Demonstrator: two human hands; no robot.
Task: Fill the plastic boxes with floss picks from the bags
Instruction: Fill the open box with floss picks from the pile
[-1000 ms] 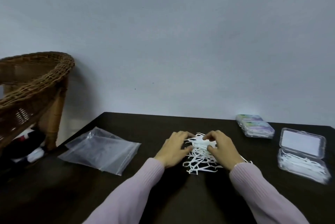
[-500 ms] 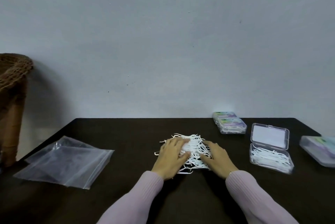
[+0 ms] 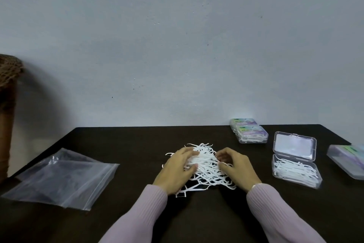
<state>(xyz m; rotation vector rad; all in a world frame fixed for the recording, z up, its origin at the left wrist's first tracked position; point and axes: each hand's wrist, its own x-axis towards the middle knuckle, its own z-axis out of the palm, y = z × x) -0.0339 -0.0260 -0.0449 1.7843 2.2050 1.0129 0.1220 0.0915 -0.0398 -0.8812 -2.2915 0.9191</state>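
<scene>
Head view: both hands sit on a loose heap of white plastic floss picks [image 3: 204,166] in the middle of the dark brown table [image 3: 122,144]. Left hand [image 3: 177,171] lies flattish on the heap's left side, fingers spread over the picks & thumb tucked in against them, pressing more than gripping. Right hand [image 3: 236,168] is on the heap's right side w/ fingers curled inward onto the picks; whether it actually pinches any I cannot tell, fingertips are hidden. Prob. the two hands face each other so as to rake the tangle together & line picks up into a bunch before lifting.

Just right of the right hand, within easy reach, is an open clear plastic box [image 3: 295,171], hinged lid [image 3: 294,146] tipped back, tray partly filled w/ picks. That nearness makes sense as the drop spot for the next bunch. Beyond the right hand, further back, two closed clear boxes w/ purple-green labels [image 3: 250,131] lie side by side, likely done & parked out of the way. Another closed labelled box [image 3: 346,161] is far right at the frame edge.

Well left of the left hand: flat clear zip bags [image 3: 61,179], look emptied, set aside so they don't clutter the work spot.
</scene>
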